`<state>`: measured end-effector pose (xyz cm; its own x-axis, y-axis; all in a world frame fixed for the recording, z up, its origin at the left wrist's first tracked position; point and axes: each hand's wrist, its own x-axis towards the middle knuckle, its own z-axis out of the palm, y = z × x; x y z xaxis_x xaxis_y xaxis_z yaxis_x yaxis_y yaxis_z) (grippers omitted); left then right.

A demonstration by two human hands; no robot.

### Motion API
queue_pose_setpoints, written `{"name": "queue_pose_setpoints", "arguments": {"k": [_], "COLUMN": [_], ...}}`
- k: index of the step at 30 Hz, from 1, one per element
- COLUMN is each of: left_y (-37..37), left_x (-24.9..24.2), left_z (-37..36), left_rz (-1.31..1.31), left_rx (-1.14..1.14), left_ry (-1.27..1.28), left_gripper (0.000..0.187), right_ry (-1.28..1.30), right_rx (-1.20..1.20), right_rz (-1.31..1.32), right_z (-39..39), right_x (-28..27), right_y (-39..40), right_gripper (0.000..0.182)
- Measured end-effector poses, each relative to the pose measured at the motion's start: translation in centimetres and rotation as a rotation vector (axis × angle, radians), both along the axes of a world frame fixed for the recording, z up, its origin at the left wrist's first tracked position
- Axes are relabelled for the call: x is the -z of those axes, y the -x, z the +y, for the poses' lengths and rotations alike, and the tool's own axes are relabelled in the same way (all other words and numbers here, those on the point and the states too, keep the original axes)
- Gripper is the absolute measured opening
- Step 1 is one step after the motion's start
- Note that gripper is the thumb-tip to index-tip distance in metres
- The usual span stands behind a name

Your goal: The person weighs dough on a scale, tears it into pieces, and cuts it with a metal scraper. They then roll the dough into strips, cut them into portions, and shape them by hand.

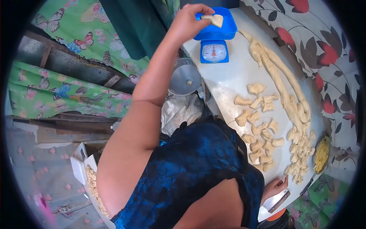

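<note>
My left hand (pixel 192 21) is closed on a piece of dough (pixel 217 21), pinched between thumb and fingers over the blue tray (pixel 228 32) of a kitchen scale (pixel 214 53). My right hand (pixel 275 187) rests low on the white table (pixel 232 72), partly hidden by my body, fingers somewhat apart. Beside its fingertips lies a heap of small dough bits (pixel 299 160). Several larger cut dough pieces (pixel 257 143) lie scattered in the middle of the table. Long dough strips (pixel 280 72) run along the far side toward the small bits.
An oval dish of yellow food (pixel 322 154) stands at the table's right edge. Near my right hand lies a flat tool with a brown edge (pixel 280 201). A grey bucket (pixel 185 80) stands below the left table edge. More small pieces (pixel 93 187) fill a container behind my left arm.
</note>
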<state>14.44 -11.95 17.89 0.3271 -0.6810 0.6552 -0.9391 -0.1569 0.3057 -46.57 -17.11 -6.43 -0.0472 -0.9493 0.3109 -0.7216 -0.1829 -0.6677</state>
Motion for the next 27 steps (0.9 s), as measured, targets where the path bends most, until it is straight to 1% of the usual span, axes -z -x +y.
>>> {"name": "queue_pose_setpoints", "arguments": {"k": [1,3,4,6,7,9,10,13,16,17,18,20,22,23,24,26,27], "left_y": [-0.9,-2.3,-3.2,-4.1,-4.6,-4.3,-4.6,-5.7,-6.2,-5.6,-5.2,-4.5,-3.1,-2.5,-2.1,-1.9,-1.7], "left_x": [-0.3,-0.8,-0.5,0.3,0.7,0.4,0.8,1.9,2.5,2.1,1.9,1.5,0.4,0.0,-0.4,-0.8,-0.8], "left_z": [-0.7,-2.0,-2.5,-3.1,-3.2,-3.3,-3.5,-3.7,-3.7,-3.5,-3.4,-3.4,-3.1,-3.0,-3.0,-2.9,-3.0], "left_rz": [-0.002,0.365,0.360,0.460,0.462,0.326,0.330,0.146,0.137,0.059,0.065,0.024,0.067,0.131,0.193,0.195,0.142], "left_rx": [0.000,-0.005,-0.010,0.058,0.056,-0.042,-0.041,-0.086,-0.089,-0.104,-0.102,-0.087,-0.103,-0.090,-0.078,-0.079,-0.088], "left_ry": [0.005,-0.162,-0.162,-0.111,-0.115,-0.250,-0.255,-0.238,-0.216,-0.215,-0.220,-0.147,-0.162,-0.137,-0.113,-0.135,-0.147], "left_gripper": [0.031,0.026,0.026,0.020,0.020,0.022,0.022,0.020,0.020,0.020,0.020,0.021,0.021,0.021,0.022,0.024,0.025], "right_ry": [0.005,0.012,0.011,0.087,0.082,0.084,0.079,0.028,0.034,0.040,0.047,0.028,0.021,0.017,0.011,0.004,0.008], "right_rx": [0.000,0.031,0.027,0.013,0.012,0.046,0.048,0.093,0.092,0.090,0.088,0.103,0.113,0.114,0.119,0.125,0.120], "right_rz": [-0.002,-0.082,-0.086,-0.056,-0.054,-0.104,-0.098,-0.102,-0.128,-0.136,-0.144,-0.146,-0.134,-0.131,-0.181,-0.230,-0.232], "right_z": [-0.4,-1.0,-1.2,-1.6,-1.5,-1.4,-1.3,-1.1,-1.4,-1.5,-1.5,-1.5,-1.6,-1.6,-1.6,-1.7,-1.8], "right_x": [0.0,0.1,0.3,0.6,0.8,0.3,0.0,-0.4,0.4,0.5,0.5,0.5,0.7,0.7,0.7,0.8,0.8], "right_y": [0.0,-0.4,-0.3,0.2,0.3,-0.1,-0.3,-0.5,0.1,0.2,0.2,0.2,0.4,0.3,0.2,0.3,0.3], "right_gripper": [0.036,0.032,0.032,0.029,0.029,0.028,0.028,0.029,0.029,0.028,0.027,0.027,0.027,0.027,0.026,0.026,0.026]}}
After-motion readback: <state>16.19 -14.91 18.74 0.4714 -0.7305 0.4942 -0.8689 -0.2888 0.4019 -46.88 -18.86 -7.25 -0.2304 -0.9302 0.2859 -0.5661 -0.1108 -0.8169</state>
